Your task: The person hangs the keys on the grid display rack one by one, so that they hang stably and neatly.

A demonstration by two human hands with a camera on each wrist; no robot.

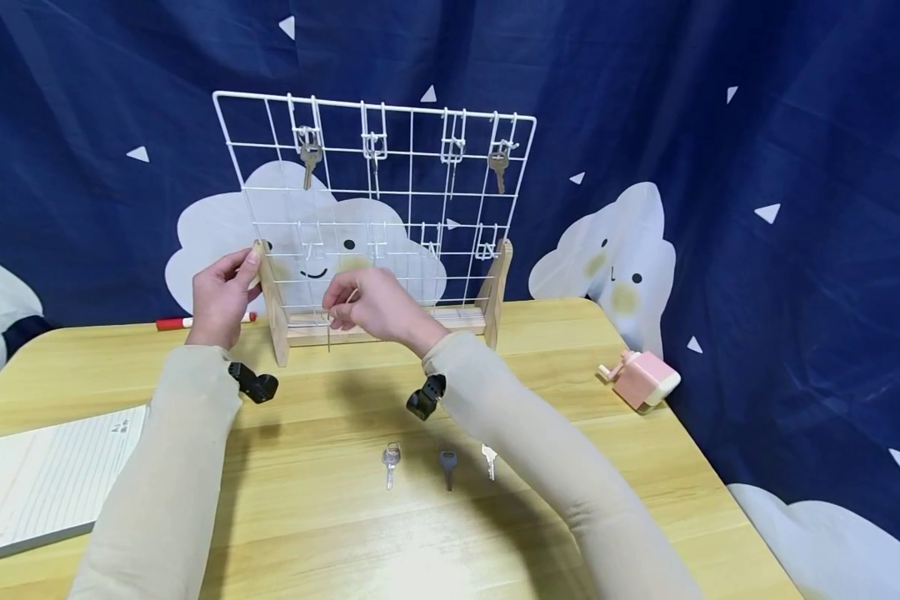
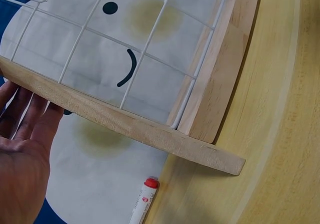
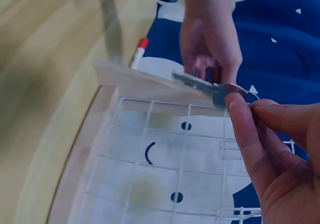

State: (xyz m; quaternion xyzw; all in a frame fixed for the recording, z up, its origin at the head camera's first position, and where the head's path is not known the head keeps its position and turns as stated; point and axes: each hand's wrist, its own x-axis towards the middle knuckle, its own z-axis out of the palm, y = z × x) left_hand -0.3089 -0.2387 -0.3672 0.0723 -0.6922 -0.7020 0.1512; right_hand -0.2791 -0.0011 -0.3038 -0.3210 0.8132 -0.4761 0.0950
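My left hand [image 1: 225, 292] grips the upper part of the wooden side post [image 2: 120, 124] of a white wire grid rack [image 1: 411, 193]. Between thumb and fingertips, my right hand [image 1: 378, 304] pinches a metal key [image 3: 202, 86] by its ring end, in front of the rack's lower left part. Keys hang on the upper row of white hooks, among them a brass-toned key [image 1: 310, 162] at left and another key [image 1: 498, 169] at right. Lower hooks [image 1: 486, 248] carry no keys. Three keys lie on the table: a silver key [image 1: 391, 463], a dark-headed key [image 1: 447, 468] and a small key [image 1: 489, 461].
A lined notepad [image 1: 60, 471] lies at the table's left. Behind the left post is a red-capped white marker [image 2: 145, 201]. Toward the right edge stands a pink pencil sharpener [image 1: 640, 380] with a crank. A blue curtain [image 1: 607, 75] with cloud prints hangs behind the wooden table [image 1: 307, 517].
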